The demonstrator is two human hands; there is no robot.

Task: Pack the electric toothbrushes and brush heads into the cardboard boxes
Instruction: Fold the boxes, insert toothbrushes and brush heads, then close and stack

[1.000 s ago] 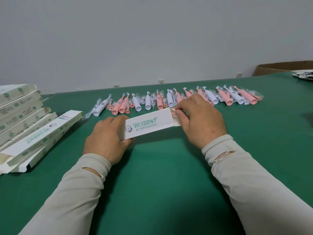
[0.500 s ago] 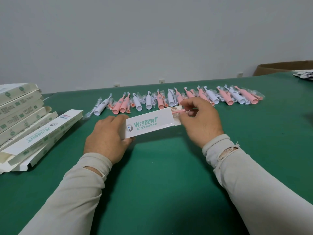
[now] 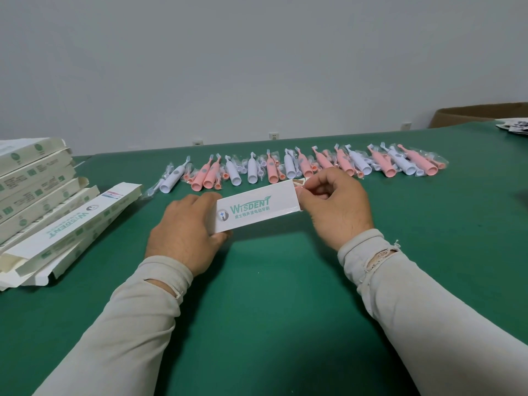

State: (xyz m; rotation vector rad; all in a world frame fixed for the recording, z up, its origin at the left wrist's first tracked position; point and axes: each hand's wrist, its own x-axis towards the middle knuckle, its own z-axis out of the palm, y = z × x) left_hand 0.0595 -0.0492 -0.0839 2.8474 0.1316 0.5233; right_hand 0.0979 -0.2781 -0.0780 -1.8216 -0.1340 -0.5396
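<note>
A person sits at a green tabletop (image 3: 271, 295) and holds a white cardboard box (image 3: 257, 208) printed WISDENT between both hands, just above the cloth and slightly tilted, its right end higher. The left hand (image 3: 183, 232) grips the box's left end, thumb under the near edge and fingers (image 3: 200, 199) curled behind the far side. The right hand (image 3: 334, 207) is at the box's open right end, where its curled fingers (image 3: 317, 182) and thumb pinch the end flap; a brown patch of the box's inside shows just beside the fingertips. Whether a toothbrush lies inside the box cannot be told.

Beyond the hands, a long row of electric toothbrushes (image 3: 300, 167) stretches across the tabletop, pink and white handles side by side, each in clear wrap, with small wrapped brush heads (image 3: 261, 171) tucked between them. The row lies near the held box but apart from it.

At the left edge, a stack of flat white boxes (image 3: 31, 178) leans in layers, and one long open box (image 3: 74, 221) rests on top at a slant, its open end toward the row. At the far right stands a brown carton (image 3: 480, 115) beyond the tabletop's edge, and some printed sheets (image 3: 514, 125) lie on the corner. Both arms wear pale sleeves (image 3: 428, 310); the right cuff is frayed
</note>
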